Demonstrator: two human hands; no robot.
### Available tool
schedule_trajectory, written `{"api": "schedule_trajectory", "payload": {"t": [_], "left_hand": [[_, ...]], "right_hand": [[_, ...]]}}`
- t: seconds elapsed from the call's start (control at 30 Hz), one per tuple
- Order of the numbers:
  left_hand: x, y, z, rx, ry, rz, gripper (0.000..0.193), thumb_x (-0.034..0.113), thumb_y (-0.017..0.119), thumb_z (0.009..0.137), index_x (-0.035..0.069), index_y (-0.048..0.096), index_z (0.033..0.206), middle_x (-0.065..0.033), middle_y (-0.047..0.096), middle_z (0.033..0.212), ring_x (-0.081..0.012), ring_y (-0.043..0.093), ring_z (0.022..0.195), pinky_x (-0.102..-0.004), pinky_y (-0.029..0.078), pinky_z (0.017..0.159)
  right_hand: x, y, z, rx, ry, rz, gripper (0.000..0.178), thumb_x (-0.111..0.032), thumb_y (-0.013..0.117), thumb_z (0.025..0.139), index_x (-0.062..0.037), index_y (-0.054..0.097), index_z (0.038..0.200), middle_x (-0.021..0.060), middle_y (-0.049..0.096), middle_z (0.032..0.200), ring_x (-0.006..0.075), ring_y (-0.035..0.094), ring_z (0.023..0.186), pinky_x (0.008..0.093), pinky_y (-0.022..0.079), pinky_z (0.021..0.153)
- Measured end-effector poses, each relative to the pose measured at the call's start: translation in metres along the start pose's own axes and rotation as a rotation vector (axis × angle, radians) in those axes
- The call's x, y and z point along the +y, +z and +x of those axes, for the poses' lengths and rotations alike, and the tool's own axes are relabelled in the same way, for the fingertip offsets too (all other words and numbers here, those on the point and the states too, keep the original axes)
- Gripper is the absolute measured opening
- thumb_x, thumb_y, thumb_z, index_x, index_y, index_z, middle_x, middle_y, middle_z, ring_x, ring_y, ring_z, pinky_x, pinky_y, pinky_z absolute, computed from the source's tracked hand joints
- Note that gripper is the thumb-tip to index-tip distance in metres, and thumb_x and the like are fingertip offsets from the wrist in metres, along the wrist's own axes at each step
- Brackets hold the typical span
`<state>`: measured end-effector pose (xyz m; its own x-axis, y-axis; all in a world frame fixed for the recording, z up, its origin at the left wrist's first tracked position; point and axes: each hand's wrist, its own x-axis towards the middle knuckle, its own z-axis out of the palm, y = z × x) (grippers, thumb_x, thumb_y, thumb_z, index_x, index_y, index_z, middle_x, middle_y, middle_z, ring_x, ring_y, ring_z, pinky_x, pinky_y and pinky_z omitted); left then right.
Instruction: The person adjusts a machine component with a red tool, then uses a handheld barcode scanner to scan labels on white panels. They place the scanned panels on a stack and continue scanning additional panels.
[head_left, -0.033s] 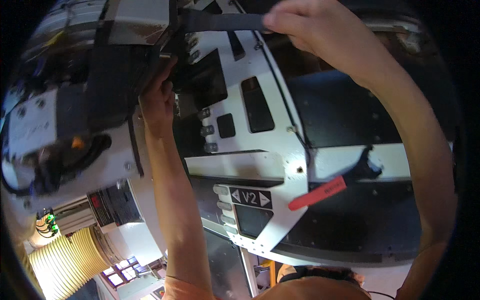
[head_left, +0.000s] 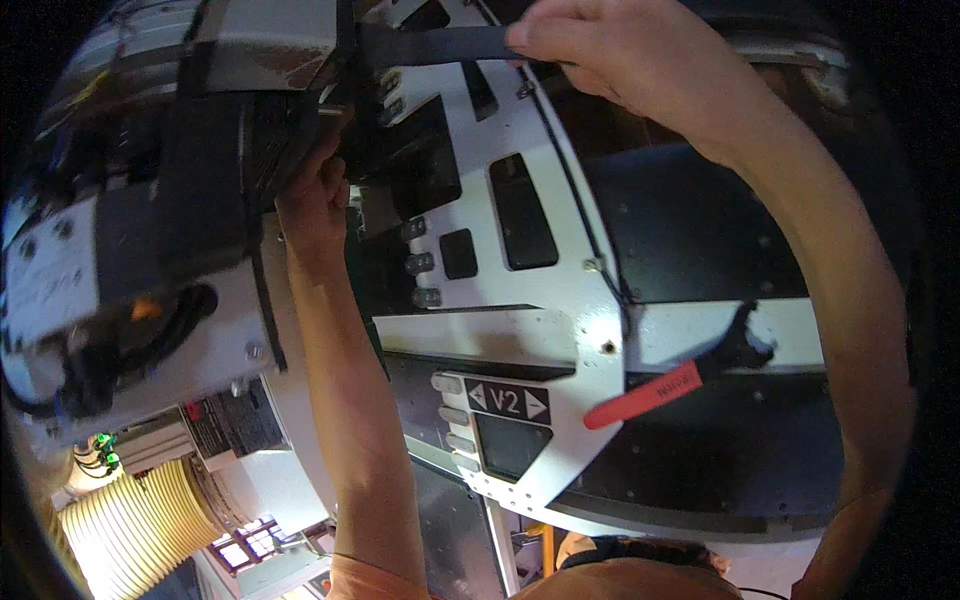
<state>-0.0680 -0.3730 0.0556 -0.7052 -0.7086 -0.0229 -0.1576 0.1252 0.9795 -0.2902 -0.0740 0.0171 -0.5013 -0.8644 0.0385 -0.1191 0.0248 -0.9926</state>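
My right hand, at the top, pinches the end of a dark flat strap. The strap runs level to the left, toward the dark-wrapped machine block. My left hand is raised against the right edge of that block with its fingers curled. A small shiny metal piece shows just above them. The fingertips are in shadow, so what they grip is hidden. Behind both hands stands a white metal frame with dark cut-outs.
A spanner with a red handle and black jaw rests across the frame at the right. A black cable follows the frame's edge. Grey rounded knobs stick out along its left side. A ribbed yellow hose is at the lower left.
My right hand has shifted slightly left with the strap end. The frame and spanner sit a little farther right and lower in view. My left hand stays at the block.
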Motion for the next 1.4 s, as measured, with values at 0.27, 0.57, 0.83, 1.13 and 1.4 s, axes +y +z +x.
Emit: {"api": "schedule_trajectory", "payload": {"t": [0.27,0.57,0.83,1.13,1.4], "left_hand": [[-0.002,0.013,-0.010,0.147,0.003,-0.264,0.029,0.003,0.062,0.093,0.001,0.068,0.121,-0.0121,0.070,0.119,-0.0083,0.039,0.054,-0.0196,0.032,0.049],[-0.004,0.018,-0.023,0.179,0.186,-0.108,0.041,0.019,0.057,0.101,-0.003,0.055,0.136,-0.0173,0.068,0.131,-0.0076,0.041,0.056,-0.0194,0.035,0.049],[-0.018,-0.003,0.046,0.282,0.100,-0.346,0.034,0.028,0.065,0.100,0.001,0.065,0.120,-0.0079,0.070,0.098,-0.0078,0.040,0.056,-0.0205,0.031,0.049],[-0.021,0.014,-0.014,0.400,0.166,-0.047,0.031,0.022,0.069,0.096,0.004,0.069,0.120,-0.0092,0.067,0.099,-0.0133,0.046,0.068,-0.0239,0.041,0.061],[-0.033,-0.050,0.068,-0.235,0.134,-0.453,0.038,0.022,0.061,0.100,-0.004,0.061,0.128,-0.0142,0.070,0.117,-0.0112,0.044,0.059,-0.0235,0.043,0.052]], "right_hand": [[0.004,0.059,0.075,-0.299,0.001,0.536,0.022,-0.020,0.067,0.095,-0.0014,0.071,0.084,0.0006,0.054,0.062,0.0098,0.043,0.053,0.0280,0.032,0.051],[-0.006,0.020,0.122,-0.289,-0.065,0.390,0.015,-0.014,0.066,0.094,-0.0007,0.070,0.089,0.0062,0.061,0.070,0.0069,0.036,0.045,0.0246,0.023,0.040],[0.018,0.039,0.132,-0.261,-0.113,0.349,0.015,-0.019,0.068,0.093,-0.0047,0.073,0.093,0.0052,0.066,0.074,0.0120,0.054,0.059,0.0299,0.040,0.053],[-0.014,0.022,0.142,-0.237,-0.108,0.234,0.017,-0.017,0.073,0.088,-0.0001,0.073,0.087,0.0074,0.065,0.070,0.0149,0.051,0.052,0.0325,0.036,0.046],[-0.045,0.012,0.148,-0.295,-0.010,0.141,0.022,-0.019,0.062,0.092,-0.0060,0.063,0.074,0.0033,0.047,0.057,0.0137,0.033,0.041,0.0321,0.021,0.039]]}}
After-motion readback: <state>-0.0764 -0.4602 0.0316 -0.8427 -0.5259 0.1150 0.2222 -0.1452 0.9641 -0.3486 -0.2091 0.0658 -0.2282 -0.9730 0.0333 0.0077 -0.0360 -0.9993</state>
